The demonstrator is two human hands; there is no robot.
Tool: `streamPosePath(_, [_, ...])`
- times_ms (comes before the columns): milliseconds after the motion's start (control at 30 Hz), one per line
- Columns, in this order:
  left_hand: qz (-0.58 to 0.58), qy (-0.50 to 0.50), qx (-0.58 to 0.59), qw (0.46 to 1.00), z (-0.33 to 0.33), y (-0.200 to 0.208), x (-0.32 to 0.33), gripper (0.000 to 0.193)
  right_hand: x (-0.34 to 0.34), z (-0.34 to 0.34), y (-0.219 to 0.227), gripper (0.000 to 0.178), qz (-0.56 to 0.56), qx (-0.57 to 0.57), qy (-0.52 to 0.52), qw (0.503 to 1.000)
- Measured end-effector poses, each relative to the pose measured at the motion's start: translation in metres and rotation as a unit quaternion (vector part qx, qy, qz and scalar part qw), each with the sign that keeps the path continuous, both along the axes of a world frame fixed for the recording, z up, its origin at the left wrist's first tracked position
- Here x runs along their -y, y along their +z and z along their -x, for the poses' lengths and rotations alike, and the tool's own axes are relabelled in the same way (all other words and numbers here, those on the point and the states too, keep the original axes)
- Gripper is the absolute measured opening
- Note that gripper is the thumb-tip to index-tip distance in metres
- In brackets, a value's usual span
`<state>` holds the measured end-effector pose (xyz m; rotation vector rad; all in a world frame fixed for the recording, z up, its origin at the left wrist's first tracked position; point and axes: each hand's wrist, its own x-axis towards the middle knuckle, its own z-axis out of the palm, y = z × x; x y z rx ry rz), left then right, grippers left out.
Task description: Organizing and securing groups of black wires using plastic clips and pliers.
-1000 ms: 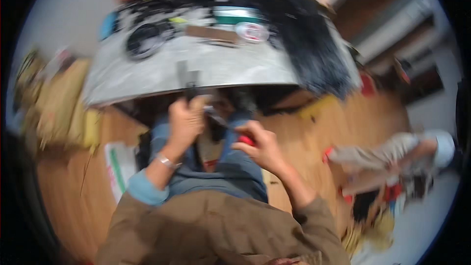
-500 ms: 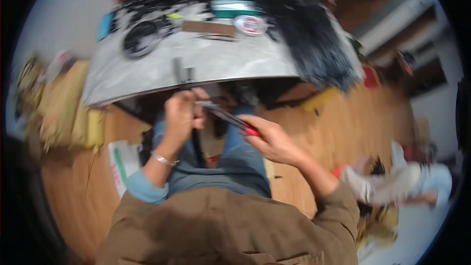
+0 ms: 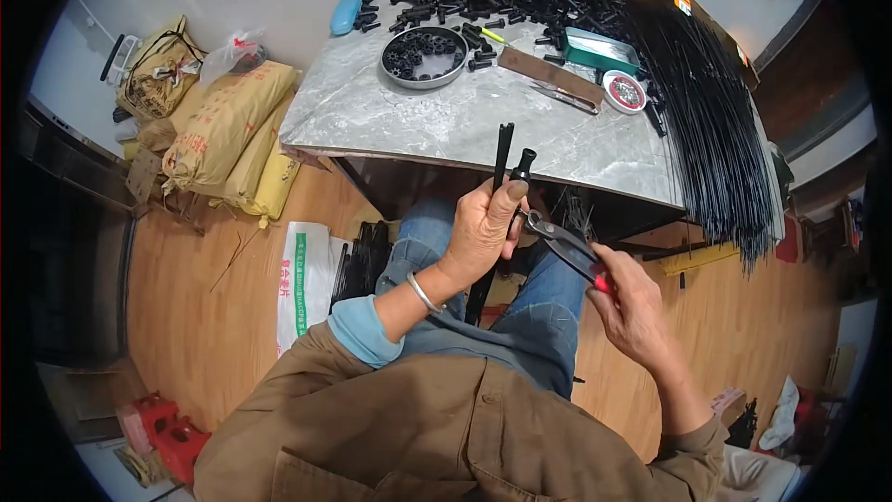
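Below the table's front edge, my left hand (image 3: 478, 232) is closed around slim black rods (image 3: 503, 151) and a short black tubular piece (image 3: 525, 165) with a flared top. Both stick up past the thumb, and the rods' dark lower length hangs between my knees. My right hand (image 3: 627, 302) grips pincers (image 3: 565, 244) with dark metal arms and a red part at the handles. Their rounded jaws sit right beside the left fingers, near the black piece. Whether the jaws bite on anything, I cannot tell.
Ahead is a grey marble-look table (image 3: 362, 121) bearing heaped black tubular pieces (image 3: 557, 0), a round pan (image 3: 423, 82), a wooden strip (image 3: 548, 74), a green tray (image 3: 599, 48), a round tin (image 3: 624, 91) and a bundle of long black strands (image 3: 711, 121). Tan sacks (image 3: 232, 125) lie at left.
The view has swung, so the table and both hands appear farther right, and the picture is sharper. Both hands keep their holds, with the pincers still against the left hand's pieces.
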<state>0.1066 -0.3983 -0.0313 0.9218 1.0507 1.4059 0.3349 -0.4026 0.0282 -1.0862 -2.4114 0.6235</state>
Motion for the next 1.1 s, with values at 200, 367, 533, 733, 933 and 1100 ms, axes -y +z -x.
streamPosePath(200, [-0.003, -0.019, 0.006, 1.000, 0.003, 0.001, 0.001, 0.055, 0.018, -0.011, -0.019, 0.026, 0.532, -0.194, -0.029, 0.824])
streamPosePath(367, [-0.009, -0.037, 0.007, 0.999, -0.001, 0.003, 0.003, 0.057, 0.013, -0.020, -0.037, 0.013, 0.703, -0.261, 0.056, 0.660])
streamPosePath(533, [0.007, -0.021, 0.020, 1.000, 0.005, 0.000, 0.002, 0.061, -0.006, -0.006, -0.015, 0.025, 0.343, -0.033, 0.045, 0.938])
streamPosePath(733, [-0.057, -0.038, 0.026, 0.997, 0.002, -0.001, 0.002, 0.050, 0.008, -0.014, -0.019, 0.026, 0.573, -0.204, -0.039, 0.793])
streamPosePath(933, [-0.029, -0.027, 0.015, 0.999, -0.004, 0.000, 0.004, 0.051, -0.008, -0.012, 0.005, 0.024, 0.556, 0.007, 0.051, 0.829])
streamPosePath(1100, [-0.024, -0.014, 0.032, 0.999, 0.001, -0.002, 0.004, 0.054, -0.010, -0.013, -0.023, 0.025, 0.120, -0.105, 0.074, 0.984])
